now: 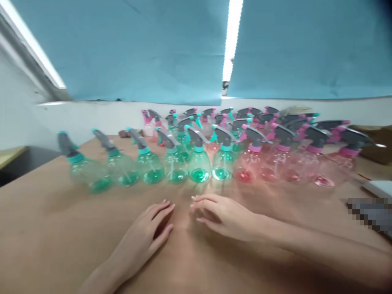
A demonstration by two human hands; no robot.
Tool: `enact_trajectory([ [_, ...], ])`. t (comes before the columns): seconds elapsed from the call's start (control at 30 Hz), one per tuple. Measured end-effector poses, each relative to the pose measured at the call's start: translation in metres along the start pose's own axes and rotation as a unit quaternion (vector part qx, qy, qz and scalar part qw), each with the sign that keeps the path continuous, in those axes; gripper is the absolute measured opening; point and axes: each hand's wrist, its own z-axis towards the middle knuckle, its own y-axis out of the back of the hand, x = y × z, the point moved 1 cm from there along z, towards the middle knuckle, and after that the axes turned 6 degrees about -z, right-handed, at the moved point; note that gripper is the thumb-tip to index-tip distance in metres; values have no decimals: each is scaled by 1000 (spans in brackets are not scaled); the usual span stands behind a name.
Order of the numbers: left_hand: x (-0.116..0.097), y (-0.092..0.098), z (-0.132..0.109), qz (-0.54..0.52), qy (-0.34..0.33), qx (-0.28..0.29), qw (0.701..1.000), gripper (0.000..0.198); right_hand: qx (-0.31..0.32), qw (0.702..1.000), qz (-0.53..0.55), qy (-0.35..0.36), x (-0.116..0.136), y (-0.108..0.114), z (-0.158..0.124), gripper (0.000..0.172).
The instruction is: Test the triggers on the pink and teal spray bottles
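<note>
My left hand (150, 230) rests low over the table (58, 241), palm down, thumb apart from the fingers and nothing in it. Opposite it, my right hand (222, 214) is likewise open and holds nothing; its fingers point left. Just beyond both hands stands a front row of clear spray bottles with grey trigger heads. The nearest are a green spray bottle (199, 165) and another green spray bottle (223, 163) with teal collars. To the right, the row continues with a pink spray bottle (249, 163) and several more like it. Neither hand touches a bottle.
More spray bottles (183, 130) crowd behind the front row. At the right edge lie a pale flat object (378, 188) and a blurred-out dark item (372, 214). A brown box-like shape (375, 143) stands at the far right. Blue sheeting (147, 53) covers the wall behind.
</note>
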Motion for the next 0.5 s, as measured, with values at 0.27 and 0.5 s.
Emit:
enact_trajectory([
  [0.27, 67, 71, -36, -90, 314, -249, 912, 39, -54, 989, 119, 75, 28, -46, 109, 31],
  [0.5, 127, 90, -13, -73, 367, -380, 846, 80, -63, 975, 206, 58, 53, -91, 179, 41],
])
